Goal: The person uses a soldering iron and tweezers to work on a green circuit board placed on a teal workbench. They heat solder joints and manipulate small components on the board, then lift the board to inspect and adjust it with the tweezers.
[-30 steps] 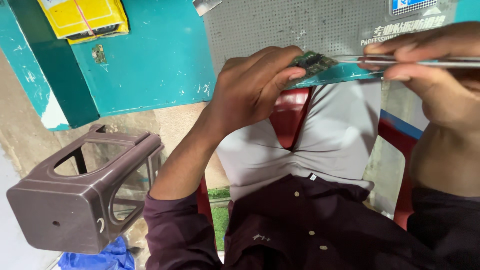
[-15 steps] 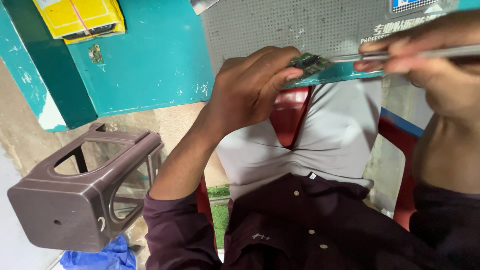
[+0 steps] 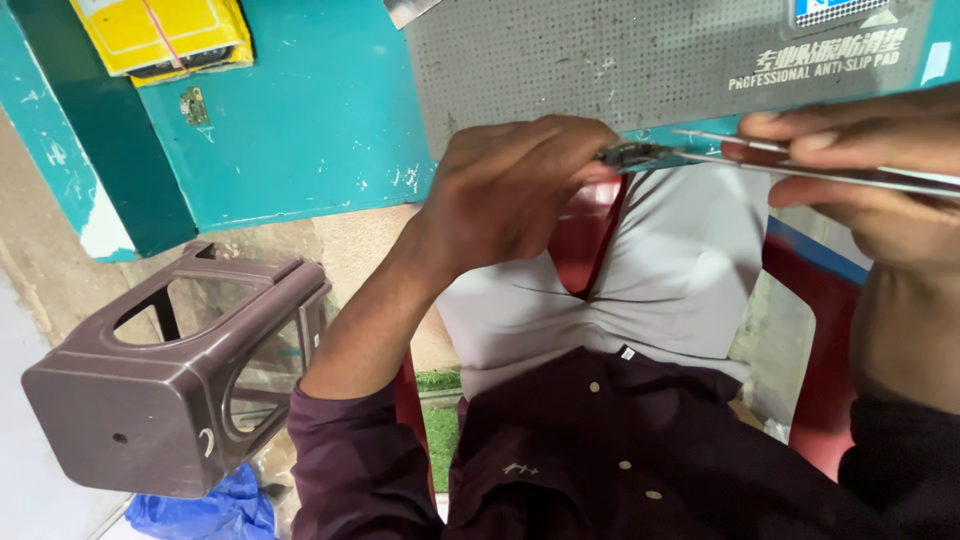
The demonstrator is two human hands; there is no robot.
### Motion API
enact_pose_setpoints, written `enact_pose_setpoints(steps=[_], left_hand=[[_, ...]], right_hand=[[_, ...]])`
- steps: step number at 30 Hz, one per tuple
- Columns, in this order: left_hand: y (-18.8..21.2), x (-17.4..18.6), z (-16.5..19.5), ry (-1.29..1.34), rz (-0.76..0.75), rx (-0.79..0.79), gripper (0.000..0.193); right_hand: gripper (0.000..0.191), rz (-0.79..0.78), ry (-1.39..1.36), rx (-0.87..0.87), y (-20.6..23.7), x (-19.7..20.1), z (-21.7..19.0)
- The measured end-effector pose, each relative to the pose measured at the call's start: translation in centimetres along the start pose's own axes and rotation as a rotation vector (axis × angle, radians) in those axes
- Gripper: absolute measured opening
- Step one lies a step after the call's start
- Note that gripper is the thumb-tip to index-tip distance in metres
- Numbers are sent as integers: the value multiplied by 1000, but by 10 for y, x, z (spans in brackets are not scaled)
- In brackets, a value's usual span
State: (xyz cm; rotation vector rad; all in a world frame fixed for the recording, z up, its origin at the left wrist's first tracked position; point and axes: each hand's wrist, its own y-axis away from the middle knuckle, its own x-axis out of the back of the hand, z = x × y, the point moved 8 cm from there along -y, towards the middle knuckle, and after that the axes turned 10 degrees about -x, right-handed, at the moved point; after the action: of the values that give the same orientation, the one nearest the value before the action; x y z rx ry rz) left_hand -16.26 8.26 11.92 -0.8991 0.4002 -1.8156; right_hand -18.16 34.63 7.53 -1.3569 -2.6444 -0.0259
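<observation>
Left hand [image 3: 510, 190] pinches a small circuit board [image 3: 632, 156]; right hand [image 3: 860, 170] grips tweezers [image 3: 800, 170] at its three o'clock. Brown stool [image 3: 170, 390] lies at eight o'clock, teal table [image 3: 300, 110] above.

Brown plastic stool [image 3: 165, 385] beside teal table [image 3: 300, 110], grey perforated mat [image 3: 620, 50], yellow box [image 3: 160, 35], blue bag [image 3: 205, 508].

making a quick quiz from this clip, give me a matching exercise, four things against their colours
Things:
1. stool
2. perforated mat
3. box at top left
4. shirt with buttons

Colours:
a. yellow
b. dark maroon
c. brown
d. grey

Pairs: 1-c, 2-d, 3-a, 4-b

The left hand pinches a small circuit board and the right hand holds metal tweezers to it.
</observation>
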Motion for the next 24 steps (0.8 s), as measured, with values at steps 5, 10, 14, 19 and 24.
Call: enact_pose_setpoints(steps=[5, 10, 14, 19, 24], left_hand=[[-6, -4, 9, -42, -35, -54, 31], [-9, -5, 12, -47, -87, -45, 24], [-9, -3, 14, -49, -96, -65, 23], [-8, -4, 12, -32, -124, -65, 19], [-9, -5, 9, -26, -131, -68, 18]], right_hand=[[30, 27, -56, -48, 10, 4, 7], [23, 1, -143, -32, 3, 13, 14], [14, -3, -209, -52, -3, 13, 16], [9, 5, -341, -84, -9, 12, 14], [8, 25, -377, -110, -13, 10, 13]])
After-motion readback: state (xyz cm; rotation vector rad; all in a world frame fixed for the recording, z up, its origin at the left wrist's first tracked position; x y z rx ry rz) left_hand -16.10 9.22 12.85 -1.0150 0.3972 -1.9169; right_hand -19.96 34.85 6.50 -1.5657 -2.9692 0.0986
